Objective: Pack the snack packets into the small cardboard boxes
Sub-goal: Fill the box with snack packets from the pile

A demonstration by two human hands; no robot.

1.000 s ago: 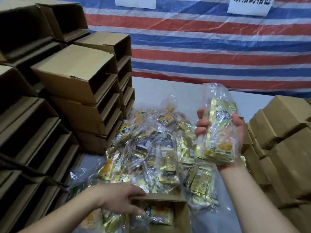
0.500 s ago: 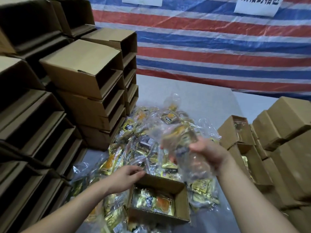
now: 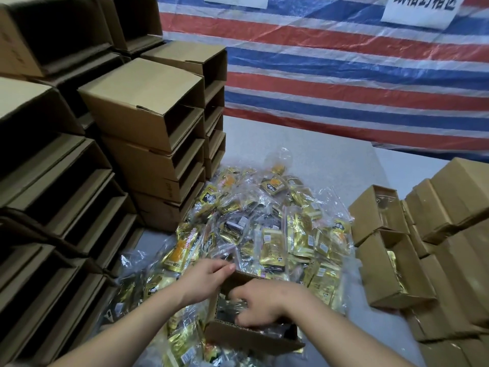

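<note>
Head view: right hand presses crinkly foil packets into the corrugated box, left hand gripping its rim.

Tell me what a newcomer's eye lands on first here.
The glittering heap of gold snack packets mid-table, between stacked empty cardboard boxes at left and filled ones at right. Nearest, the right hand reaches into a small open box while the left hand holds its rim.

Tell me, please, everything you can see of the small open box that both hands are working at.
The small open box is plain brown corrugated cardboard, top open, sitting low in the view against the heap of snack packets. The left hand holds its far left wall. The right hand reaches inside, covering most of the contents; glimpses of clear wrapping show beneath it.
</note>
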